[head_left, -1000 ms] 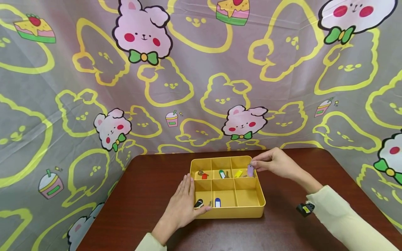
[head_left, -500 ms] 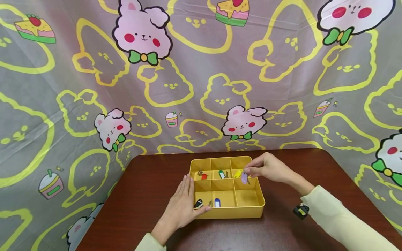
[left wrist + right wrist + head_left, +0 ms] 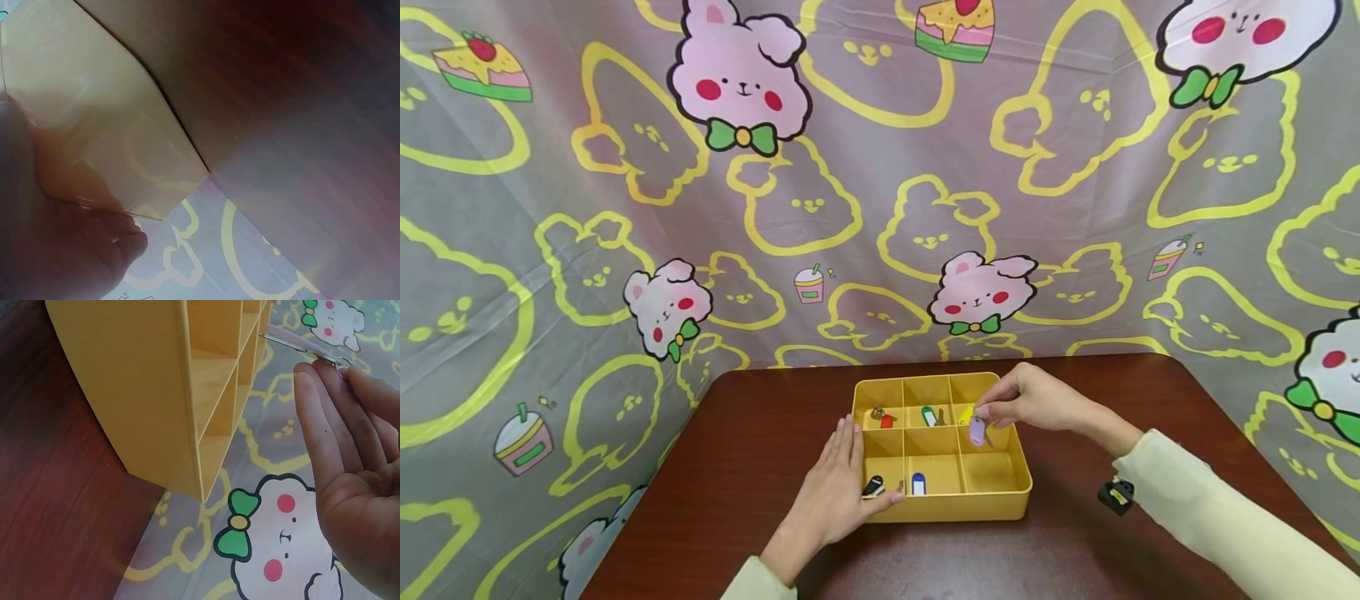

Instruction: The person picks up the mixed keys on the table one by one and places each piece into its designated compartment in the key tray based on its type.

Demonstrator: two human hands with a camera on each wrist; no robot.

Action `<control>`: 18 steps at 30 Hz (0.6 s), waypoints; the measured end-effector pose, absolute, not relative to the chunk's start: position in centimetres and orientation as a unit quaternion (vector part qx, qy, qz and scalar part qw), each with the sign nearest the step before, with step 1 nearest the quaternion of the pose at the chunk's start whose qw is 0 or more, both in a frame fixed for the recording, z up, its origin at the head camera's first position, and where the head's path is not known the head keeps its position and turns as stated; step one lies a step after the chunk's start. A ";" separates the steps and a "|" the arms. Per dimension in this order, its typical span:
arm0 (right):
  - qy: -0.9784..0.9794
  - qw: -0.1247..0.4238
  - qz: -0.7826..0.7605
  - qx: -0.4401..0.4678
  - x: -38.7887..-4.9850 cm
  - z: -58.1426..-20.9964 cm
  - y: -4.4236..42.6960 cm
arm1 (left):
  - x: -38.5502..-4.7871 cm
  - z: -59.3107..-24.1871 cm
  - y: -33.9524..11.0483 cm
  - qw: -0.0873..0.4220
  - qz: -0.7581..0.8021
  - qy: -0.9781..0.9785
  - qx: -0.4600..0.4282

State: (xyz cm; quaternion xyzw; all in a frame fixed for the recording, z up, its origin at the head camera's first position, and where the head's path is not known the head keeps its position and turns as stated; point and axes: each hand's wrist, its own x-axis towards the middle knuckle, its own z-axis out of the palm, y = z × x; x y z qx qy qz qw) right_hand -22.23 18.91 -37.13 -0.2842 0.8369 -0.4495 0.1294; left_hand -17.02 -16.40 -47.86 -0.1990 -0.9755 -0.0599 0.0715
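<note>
Between its thumb and fingers my right hand (image 3: pixel 1037 400) pinches the ring of a purple key tag (image 3: pixel 977 431). The tag hangs tilted over the right column of a yellow six-compartment box (image 3: pixel 947 509), near the divider between back and front. In the right wrist view a key (image 3: pixel 287 342) lies alongside the tag on the same metal ring (image 3: pixel 342 367). My left hand (image 3: pixel 827 492) rests against the box's left wall, fingers straight, thumb at the front rim. The left wrist view shows that hand touching the box wall (image 3: pixel 125 125).
Key tags lie in the box: red (image 3: pixel 887 422) at back left, green (image 3: pixel 929 416) at back middle, yellow (image 3: pixel 966 414) at back right, black (image 3: pixel 873 486) at front left, blue (image 3: pixel 919 483) at front middle. A brown table (image 3: pixel 737 442) meets a patterned cloth (image 3: pixel 865 217) behind.
My right hand has moved left and slightly toward me, carrying the purple key tag from the back right corner to the right column's divider. The left hand and the box stay put.
</note>
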 end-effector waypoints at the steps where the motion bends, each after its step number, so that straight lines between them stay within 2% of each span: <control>1: 0.838 0.131 -0.446 -0.286 -22.3 -37.1 18.9 | -17.0 -47.9 -16.4 0.073 -0.060 -0.975 -0.200; 18: 0.856 0.166 -0.394 -0.291 -23.1 -36.7 19.2 | -16.9 -47.8 -16.3 0.075 -0.059 -0.975 -0.201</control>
